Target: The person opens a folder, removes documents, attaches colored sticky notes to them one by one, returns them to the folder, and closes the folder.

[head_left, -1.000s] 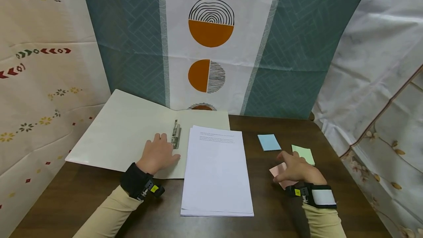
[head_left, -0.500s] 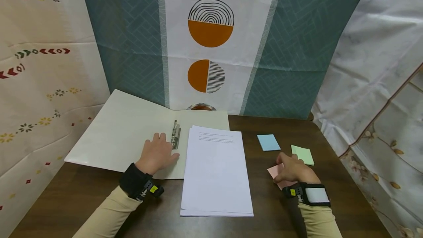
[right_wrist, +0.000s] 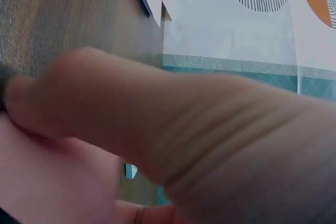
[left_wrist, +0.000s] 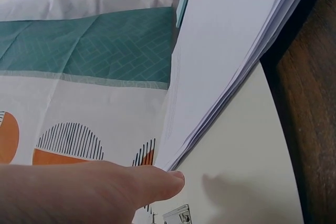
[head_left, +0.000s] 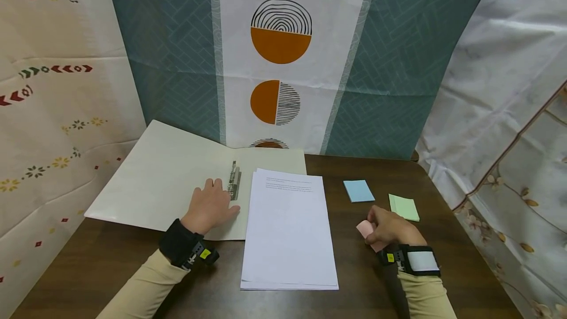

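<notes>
pink paper note, curled, sits pinched in the right hand, right of the white paper stack; the left hand, thumb spread wide, rests on the open cream folder

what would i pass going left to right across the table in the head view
Left hand, printed paper stack, blue notepad, green notepad. Skipped for sideways overlap with the notepads: right hand, pink paper.
</notes>
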Action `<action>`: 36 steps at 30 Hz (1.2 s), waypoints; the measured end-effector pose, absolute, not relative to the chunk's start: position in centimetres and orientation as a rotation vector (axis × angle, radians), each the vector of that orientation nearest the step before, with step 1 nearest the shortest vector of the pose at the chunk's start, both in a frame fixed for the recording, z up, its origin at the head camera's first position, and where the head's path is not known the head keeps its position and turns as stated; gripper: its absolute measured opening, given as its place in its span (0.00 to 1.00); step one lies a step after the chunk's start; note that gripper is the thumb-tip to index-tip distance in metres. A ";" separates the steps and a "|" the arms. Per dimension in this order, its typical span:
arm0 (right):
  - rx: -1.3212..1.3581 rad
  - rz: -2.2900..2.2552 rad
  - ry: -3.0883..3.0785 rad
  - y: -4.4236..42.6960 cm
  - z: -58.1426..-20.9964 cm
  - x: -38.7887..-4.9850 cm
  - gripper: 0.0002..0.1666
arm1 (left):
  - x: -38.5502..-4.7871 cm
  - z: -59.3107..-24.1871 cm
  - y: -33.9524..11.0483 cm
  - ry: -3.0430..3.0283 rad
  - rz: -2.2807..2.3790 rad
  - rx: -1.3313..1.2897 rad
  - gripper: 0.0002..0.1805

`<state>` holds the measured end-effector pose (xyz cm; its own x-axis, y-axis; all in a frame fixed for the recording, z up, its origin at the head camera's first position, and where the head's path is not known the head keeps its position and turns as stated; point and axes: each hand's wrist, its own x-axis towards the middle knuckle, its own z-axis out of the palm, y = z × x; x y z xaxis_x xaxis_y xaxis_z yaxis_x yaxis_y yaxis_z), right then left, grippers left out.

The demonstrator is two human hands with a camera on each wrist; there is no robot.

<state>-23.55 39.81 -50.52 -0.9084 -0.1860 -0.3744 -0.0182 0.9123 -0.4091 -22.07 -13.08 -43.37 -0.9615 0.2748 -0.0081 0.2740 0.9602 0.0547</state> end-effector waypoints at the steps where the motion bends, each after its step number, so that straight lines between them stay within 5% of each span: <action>1: -0.144 -0.573 2.656 39.7 -50.6 -23.6 0.35 | -22.1 -43.4 -13.1 3.094 0.083 0.433 0.26; 17: -0.287 -0.651 2.664 40.9 -52.5 -25.4 0.17 | -22.2 -43.4 -13.2 3.103 0.073 0.442 0.26; 27: -0.447 -0.779 2.826 34.2 -41.8 -20.0 0.14 | -22.4 -43.6 -13.4 3.134 0.030 0.446 0.27; 36: -0.317 -1.257 3.007 31.6 -40.1 -19.5 0.11 | -22.5 -43.6 -13.2 3.168 0.048 0.499 0.25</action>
<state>-19.53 31.61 -40.11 -0.9726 -0.1260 0.1955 -0.2276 0.6881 -0.6890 -22.54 -13.20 -43.58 -0.9495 0.3058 0.0699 0.3078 0.9513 0.0196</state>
